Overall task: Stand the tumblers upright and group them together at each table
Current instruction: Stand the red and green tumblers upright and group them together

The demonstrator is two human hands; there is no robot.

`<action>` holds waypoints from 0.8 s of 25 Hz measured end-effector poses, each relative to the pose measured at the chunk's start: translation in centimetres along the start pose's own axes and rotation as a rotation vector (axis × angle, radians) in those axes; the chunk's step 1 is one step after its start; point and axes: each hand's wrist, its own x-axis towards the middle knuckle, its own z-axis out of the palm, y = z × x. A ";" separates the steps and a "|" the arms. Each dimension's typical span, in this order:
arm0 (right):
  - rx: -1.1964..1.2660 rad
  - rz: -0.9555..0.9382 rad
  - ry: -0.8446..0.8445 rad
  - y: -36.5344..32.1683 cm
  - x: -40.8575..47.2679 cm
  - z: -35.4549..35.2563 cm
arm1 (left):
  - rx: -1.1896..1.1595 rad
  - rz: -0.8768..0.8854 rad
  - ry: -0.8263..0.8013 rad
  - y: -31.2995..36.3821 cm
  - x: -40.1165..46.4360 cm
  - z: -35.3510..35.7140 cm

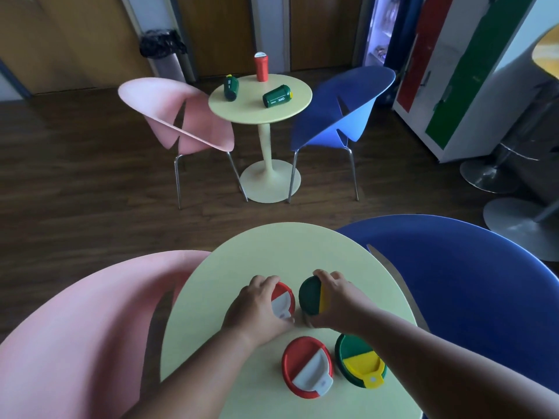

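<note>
Presently, on the near round pale-yellow counter [272,255], four lidded plastic tumblers stand upright, seen from above.

Item 1: red tumbler with a white flip lid [283,300], at the counter's centre. The left hand [257,303] lies over its 9 o'clock side, fingers curled round the rim, gripping it.

Item 2: green tumbler with a yellow flip lid [311,296], just beside item 1 at its 3 o'clock, a narrow gap between them. The right hand [335,300] wraps it from 3 o'clock, fingers over the far rim, thumb at the near side, clamped on it.

Item 3: second red tumbler with a white lid [307,367], at 6 o'clock of the held pair, untouched, between the two forearms.

Item 4: second green tumbler with a yellow lid [360,361], just beside item 3 at its 3 o'clock, partly under the right forearm.

On the far round pale-yellow counter [260,111], at 12 o'clock: one red tumbler with a white lid [261,67] upright at the back edge; two dark green tumblers lying on their sides, one [231,88] at 9 o'clock, one [277,96] at 3 o'clock.

Seating: a pink shell chair [181,116] and a blue shell chair [344,107] flank the far counter; a pink chair [75,328] and a blue chair [469,282] flank the near one. A lined bin [165,54] stands against the wall at 11 o'clock.
</note>
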 end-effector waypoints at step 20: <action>0.027 0.079 0.062 -2.6 1.4 0.3 | 0.060 -0.031 -0.067 -1.4 -0.1 -1.0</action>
